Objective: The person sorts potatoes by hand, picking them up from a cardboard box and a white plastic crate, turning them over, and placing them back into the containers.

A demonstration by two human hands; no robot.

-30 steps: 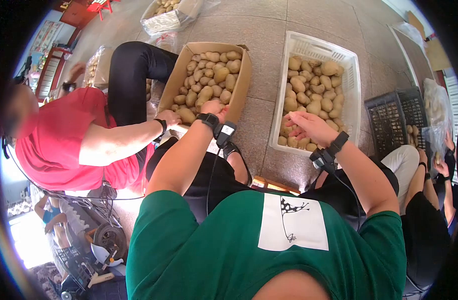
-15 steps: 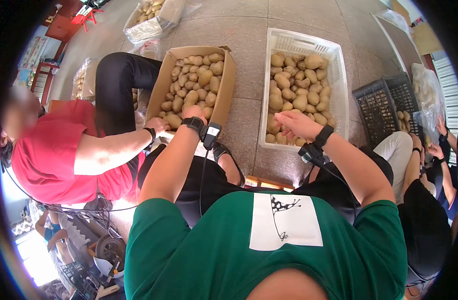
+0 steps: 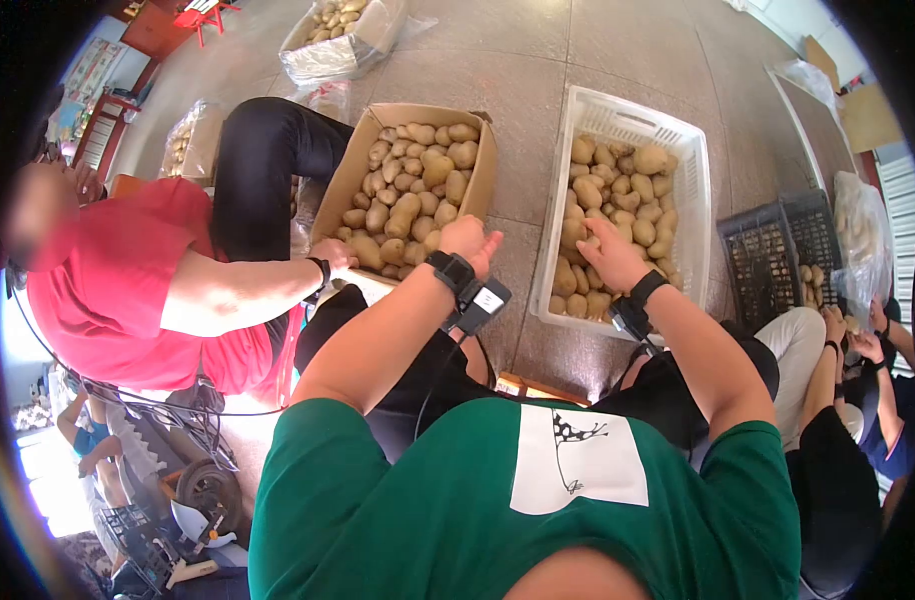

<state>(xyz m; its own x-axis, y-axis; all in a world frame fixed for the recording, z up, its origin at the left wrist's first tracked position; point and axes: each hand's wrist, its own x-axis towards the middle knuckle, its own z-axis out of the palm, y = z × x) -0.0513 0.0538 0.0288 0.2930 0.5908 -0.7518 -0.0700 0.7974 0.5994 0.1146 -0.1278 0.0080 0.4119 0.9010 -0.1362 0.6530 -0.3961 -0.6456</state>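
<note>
My right hand (image 3: 618, 260) is over the potatoes (image 3: 646, 185) in the white plastic crate (image 3: 706, 190). Its fingers are apart, their tips beside or touching a potato (image 3: 573, 232) at the crate's left side; no firm grip shows. My left hand (image 3: 468, 244) is at the near right corner of the cardboard box (image 3: 483, 165), its fingers curled and pointing right. Whatever they may hold is hidden. Many potatoes (image 3: 406, 205) fill the box. Each of my wrists wears a black band with a small device.
A person in red sits at my left, one hand (image 3: 335, 252) at the box's near left corner. Black crates (image 3: 763, 260) stand at the right, with other people's hands near them. Another box of potatoes (image 3: 343, 55) stands farther back, and cables (image 3: 168, 425) lie at lower left.
My left hand has moved right, from above the box's potatoes to its near right corner. My right hand has reached lower among the crate's potatoes. The view has shifted slightly.
</note>
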